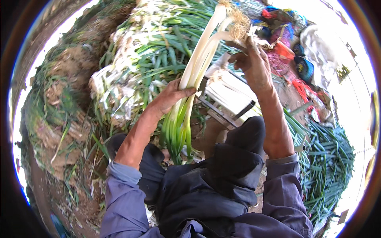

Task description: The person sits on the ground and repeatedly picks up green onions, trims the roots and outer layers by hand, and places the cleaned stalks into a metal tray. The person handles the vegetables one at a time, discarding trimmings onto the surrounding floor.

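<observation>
My left hand (175,94) grips a small bunch of long green onions (198,64) around the middle, thumb across the front. Their white shanks slant up to tangled, dry roots (239,25), and the green leaves hang down between my knees. Up at the root end, my right hand (253,62) pinches a pale strip of outer skin (262,41), its other fingers curled. Just beneath that hand, more trimmed white onions (232,89) lie in a dark metal frame (218,111).
Untrimmed onions (166,53) are heaped ahead and to the left, beside a soil-covered pile (70,65). Dark green leaves (324,166) are piled at the right. Red plastic twine (302,89), blue rolls (305,70) and a white plastic sack (317,44) lie at the upper right.
</observation>
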`<state>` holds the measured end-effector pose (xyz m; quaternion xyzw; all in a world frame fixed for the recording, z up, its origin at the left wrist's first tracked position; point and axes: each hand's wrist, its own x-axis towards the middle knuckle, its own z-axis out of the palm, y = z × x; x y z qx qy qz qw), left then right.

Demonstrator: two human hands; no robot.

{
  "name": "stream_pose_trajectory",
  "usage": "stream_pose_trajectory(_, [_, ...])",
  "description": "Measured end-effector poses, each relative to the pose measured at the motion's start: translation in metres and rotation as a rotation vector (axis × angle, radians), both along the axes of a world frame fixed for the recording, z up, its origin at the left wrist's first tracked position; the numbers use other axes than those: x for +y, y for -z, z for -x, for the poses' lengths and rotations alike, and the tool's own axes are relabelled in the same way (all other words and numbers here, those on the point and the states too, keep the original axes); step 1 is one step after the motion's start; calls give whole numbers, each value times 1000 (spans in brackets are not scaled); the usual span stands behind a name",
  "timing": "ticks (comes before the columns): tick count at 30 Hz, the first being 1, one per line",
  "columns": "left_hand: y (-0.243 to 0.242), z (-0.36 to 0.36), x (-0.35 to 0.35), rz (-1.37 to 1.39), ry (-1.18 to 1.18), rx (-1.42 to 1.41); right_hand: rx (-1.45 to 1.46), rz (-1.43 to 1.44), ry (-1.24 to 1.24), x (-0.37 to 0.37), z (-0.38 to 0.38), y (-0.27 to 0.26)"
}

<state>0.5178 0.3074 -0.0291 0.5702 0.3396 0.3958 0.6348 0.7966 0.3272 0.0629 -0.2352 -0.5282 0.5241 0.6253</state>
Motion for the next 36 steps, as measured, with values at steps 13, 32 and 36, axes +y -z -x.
stream_pose_trajectory(13, [-13,146,-21,-41,-667,-402,-1563,-586,-442,-46,67,113])
stream_pose_trajectory(32, [43,189,-11,714,-1100,-86,-1677,-233,-957,10,125,143])
stream_pose_trajectory(36, [74,195,6,642,-1144,-100,-1661,3,-808,3,125,171])
